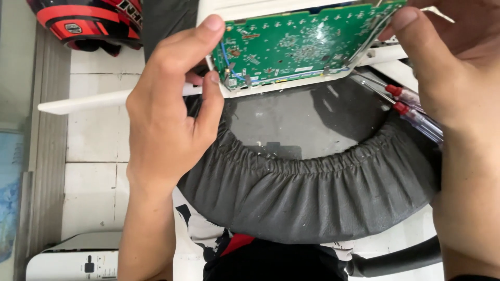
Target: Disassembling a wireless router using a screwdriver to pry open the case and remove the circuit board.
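Green circuit board sits up top of view, seated in a white plastic housing, solder side facing the camera, held above a round stool with a gathered dark grey cover. Left hand pinches the housing's left corner, thumb on the board edge, fingers curled underneath. Right hand clamps the board's right edge with the thumb; other fingers hidden, can't tell their spread. Two screwdrivers with clear handles and red collars lie on the stool just beside the right hand. White tile floor below, red and black helmet top left.
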